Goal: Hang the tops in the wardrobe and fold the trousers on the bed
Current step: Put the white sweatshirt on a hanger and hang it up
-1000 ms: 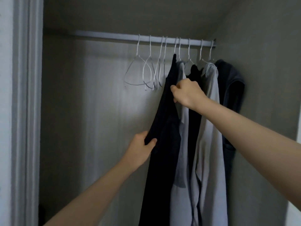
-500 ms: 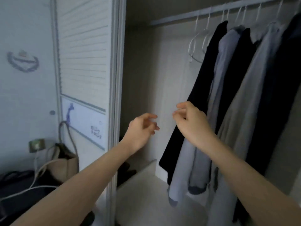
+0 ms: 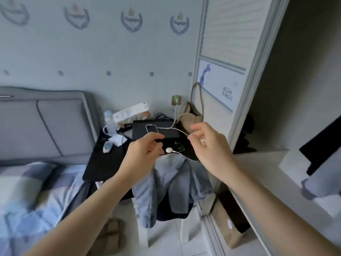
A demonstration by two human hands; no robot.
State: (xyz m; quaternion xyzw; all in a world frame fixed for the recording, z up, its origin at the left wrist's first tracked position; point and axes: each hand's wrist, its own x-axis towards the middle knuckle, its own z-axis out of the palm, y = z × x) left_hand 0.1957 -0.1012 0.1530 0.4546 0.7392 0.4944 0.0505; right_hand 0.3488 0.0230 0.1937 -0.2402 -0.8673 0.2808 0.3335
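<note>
Bedside corner: grey garments (image 3: 171,183) below empty left hand (image 3: 145,154), right hand (image 3: 210,145).

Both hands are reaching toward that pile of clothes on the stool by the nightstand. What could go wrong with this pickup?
1. The white charging cable runs just past the right hand and down to the grey clothes; lifting them could snag it and drag the phone off.
2. The pile hangs over the edge, so a partial grip may drop pieces onto the floor.
3. The left hand hovers over the small white puck and could knock it.
</note>
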